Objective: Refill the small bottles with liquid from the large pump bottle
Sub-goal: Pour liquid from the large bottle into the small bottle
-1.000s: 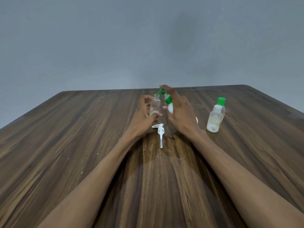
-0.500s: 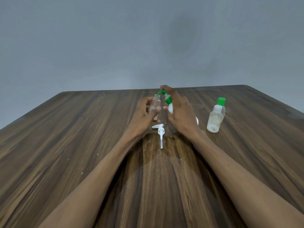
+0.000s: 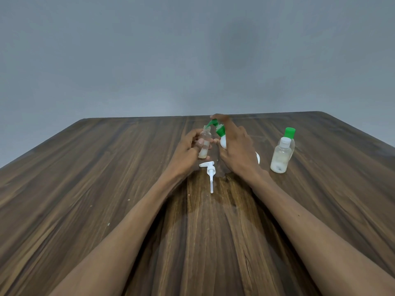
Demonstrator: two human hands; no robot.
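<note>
Right now the filling step looks to be under way. The left hand [image 3: 188, 150] holds a small clear bottle [image 3: 204, 144] upright above the table [image 3: 85, 178], its grip curled round the body with the thumb across the front; the neck is open and a pale layer sits at the bottom. The right hand [image 3: 237, 150] wraps the pump bottle [image 3: 222, 139], white with a green pump head [image 3: 217, 127], tilted so the green spout meets the small bottle's mouth. A fingertip rests on top of the pump, so the right grip is pinching the big bottle and pressing at once. Whether liquid is flowing cannot be told.

A loose white pump [image 3: 209, 171] lies on the table just in front of the hands, probably the small bottle's own top. Well to the right stand 2 more small bottles, 1 with a white cap [image 3: 280, 157] and 1 behind it with a green cap [image 3: 290, 133], both capped and touching or nearly so.

Judging by the level, the held bottle is far from full. The next move calls for steady presses with spout and mouth kept aligned; a slip would spill onto the wood. After that, the white pump needs refitting.
</note>
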